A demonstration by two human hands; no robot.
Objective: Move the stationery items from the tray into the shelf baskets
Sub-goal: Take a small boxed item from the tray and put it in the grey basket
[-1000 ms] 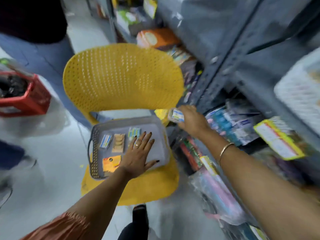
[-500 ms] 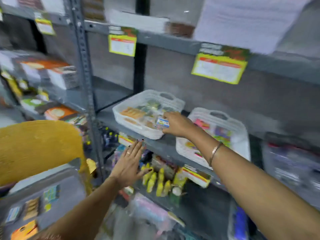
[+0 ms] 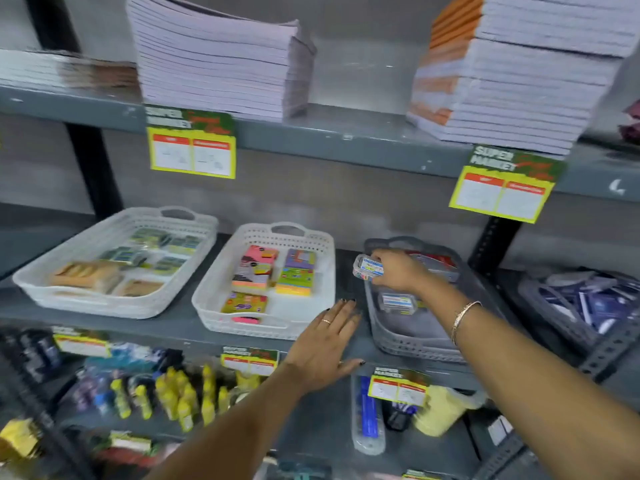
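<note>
The right hand (image 3: 398, 273) pinches a small clear box (image 3: 367, 268) with a blue-and-white label, fingers closed on its right end so that the box sticks out to their left, long axis roughly level and running left to right. It hangs over the near-left corner of the grey basket (image 3: 415, 341) — the drop spot lies just below and slightly right of the fingertips, where one matching clear box (image 3: 396, 302) already lies flat. So the move ahead looks like a short lowering and a release, and the right hand is plainly the nearer one.

The left hand (image 3: 325, 348) is empty, fingers spread flat, palm down at the shelf edge (image 3: 166, 337) between the middle white basket (image 3: 263, 320) and the grey one; whether it touches the shelf I cannot tell.

Counted on this shelf: two white baskets — the far-left white basket (image 3: 114, 303) holding flat packets, the middle one holding five or so bright notepads — and one grey basket below the fingers; a dark fourth container sits well to their right. Two clear boxes in all.
</note>
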